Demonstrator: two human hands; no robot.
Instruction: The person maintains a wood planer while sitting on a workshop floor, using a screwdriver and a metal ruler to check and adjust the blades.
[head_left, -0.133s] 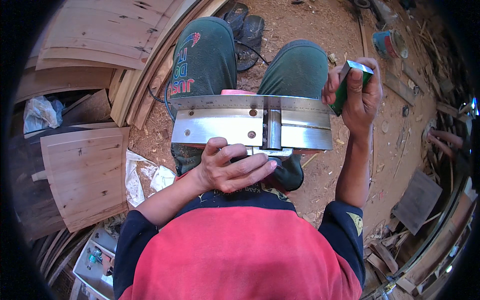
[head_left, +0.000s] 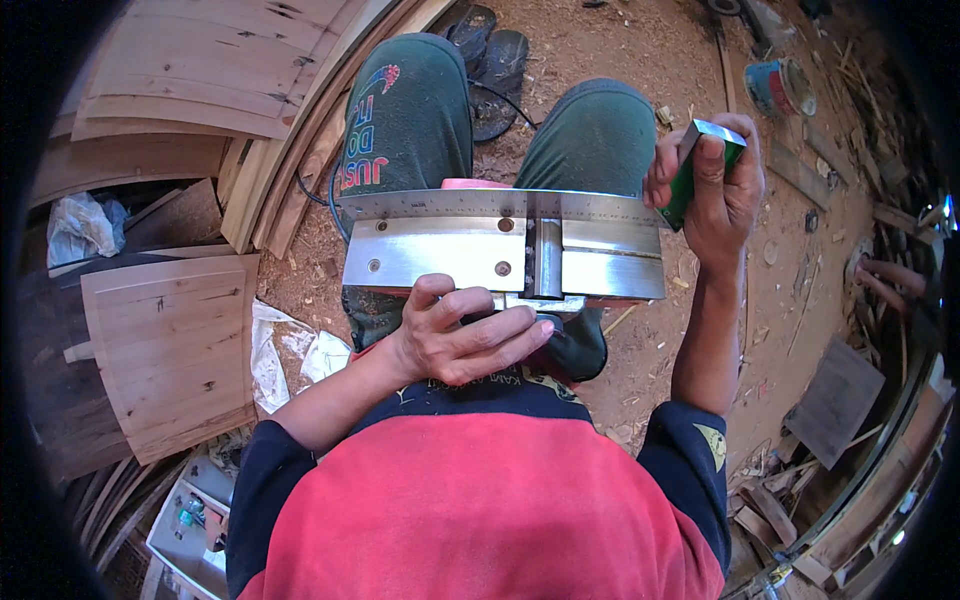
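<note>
An electric hand planer (head_left: 440, 255) lies upside down across my lap, its shiny metal sole facing up. The cutter drum (head_left: 546, 258) shows in the gap between the two sole plates. My left hand (head_left: 465, 335) grips the planer's near side, fingers curled by a dark knob at its edge. Over on the right, my right hand (head_left: 728, 195) is closed round the green and silver stock of a try square (head_left: 690, 180). The square's steel blade (head_left: 450, 205) stretches left along the far edge of the sole. The planer's underside body is mostly hidden.
Wooden panels (head_left: 175, 340) and stacked boards (head_left: 200, 60) stand at my left. A white box (head_left: 180, 520) is at lower left. Sandals (head_left: 500, 70) and a cable are beyond my knees. At right are a paint tin (head_left: 780, 88), wood scraps and another person's limb (head_left: 890, 280).
</note>
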